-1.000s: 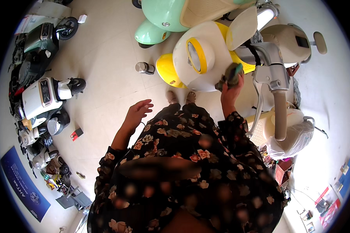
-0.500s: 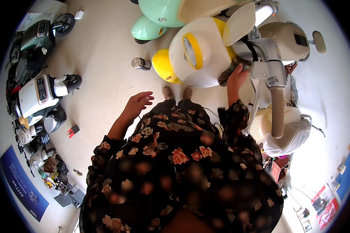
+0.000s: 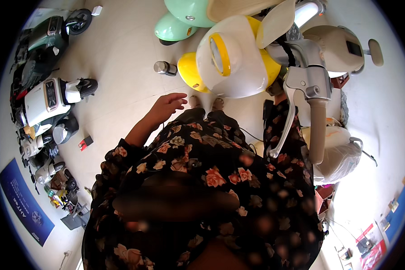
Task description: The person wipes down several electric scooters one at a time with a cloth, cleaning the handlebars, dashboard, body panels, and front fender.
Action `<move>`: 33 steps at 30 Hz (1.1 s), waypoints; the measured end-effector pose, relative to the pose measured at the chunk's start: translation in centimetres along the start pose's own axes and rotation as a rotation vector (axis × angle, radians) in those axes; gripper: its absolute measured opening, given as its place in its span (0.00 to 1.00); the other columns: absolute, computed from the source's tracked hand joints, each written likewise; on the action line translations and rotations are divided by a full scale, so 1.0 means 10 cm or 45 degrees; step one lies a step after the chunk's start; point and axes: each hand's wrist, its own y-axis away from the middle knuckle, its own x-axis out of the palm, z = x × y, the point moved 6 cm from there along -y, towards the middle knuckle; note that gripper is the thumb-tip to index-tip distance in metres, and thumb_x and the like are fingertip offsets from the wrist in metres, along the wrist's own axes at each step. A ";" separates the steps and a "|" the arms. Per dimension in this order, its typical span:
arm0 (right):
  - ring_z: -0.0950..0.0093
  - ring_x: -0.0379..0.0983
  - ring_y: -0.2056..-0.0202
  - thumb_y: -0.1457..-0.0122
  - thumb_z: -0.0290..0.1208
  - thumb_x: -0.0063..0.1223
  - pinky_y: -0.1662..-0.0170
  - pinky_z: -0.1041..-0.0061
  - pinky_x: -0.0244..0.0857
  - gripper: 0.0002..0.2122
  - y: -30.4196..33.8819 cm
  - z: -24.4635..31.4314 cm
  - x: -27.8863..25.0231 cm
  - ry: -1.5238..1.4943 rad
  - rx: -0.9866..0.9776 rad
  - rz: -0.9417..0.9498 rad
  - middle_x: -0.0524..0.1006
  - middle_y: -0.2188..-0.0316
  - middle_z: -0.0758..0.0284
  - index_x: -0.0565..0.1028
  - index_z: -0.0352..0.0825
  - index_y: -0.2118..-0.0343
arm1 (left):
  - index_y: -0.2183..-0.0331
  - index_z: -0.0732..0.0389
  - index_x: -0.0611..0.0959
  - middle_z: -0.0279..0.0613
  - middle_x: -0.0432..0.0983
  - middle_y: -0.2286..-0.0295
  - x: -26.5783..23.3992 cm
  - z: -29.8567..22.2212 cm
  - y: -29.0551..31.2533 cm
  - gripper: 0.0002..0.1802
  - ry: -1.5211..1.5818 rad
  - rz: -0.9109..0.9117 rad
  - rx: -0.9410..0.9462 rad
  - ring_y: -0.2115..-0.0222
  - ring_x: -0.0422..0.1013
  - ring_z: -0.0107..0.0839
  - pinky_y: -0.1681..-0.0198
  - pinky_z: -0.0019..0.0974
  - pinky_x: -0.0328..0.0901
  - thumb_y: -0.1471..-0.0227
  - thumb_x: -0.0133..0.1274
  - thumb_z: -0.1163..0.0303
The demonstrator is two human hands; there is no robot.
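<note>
Floor [image 3: 121, 81] lies below the loosely open left hand [image 3: 167, 107]; beside the right hand [image 3: 280, 96], grip hidden, is a scooter [image 3: 243, 60]; pulling back could snag the sleeve [image 3: 276, 122] on the brake lever [image 3: 292, 118]

Strong light whitens the wall [image 3: 369, 184] on my right, while my blouse [image 3: 211, 164] sits dark, smeared with blurred patches. The fisheye curves the banner [image 3: 24, 202], and black rounds the corners.

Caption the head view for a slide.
Left hand empty, right hand mostly hidden by a handlebar, beside a white-and-yellow scooter front.
</note>
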 end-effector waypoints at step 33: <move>0.60 0.60 0.36 0.34 0.34 0.47 0.35 0.67 0.53 0.28 2.71 1.55 1.59 0.798 -0.157 1.061 0.67 0.39 0.54 0.56 0.35 0.33 | 0.46 0.66 0.73 0.40 0.72 0.52 -1.35 -1.79 -1.32 0.31 0.417 -0.216 0.800 0.53 0.70 0.30 0.49 0.31 0.65 0.47 0.60 0.58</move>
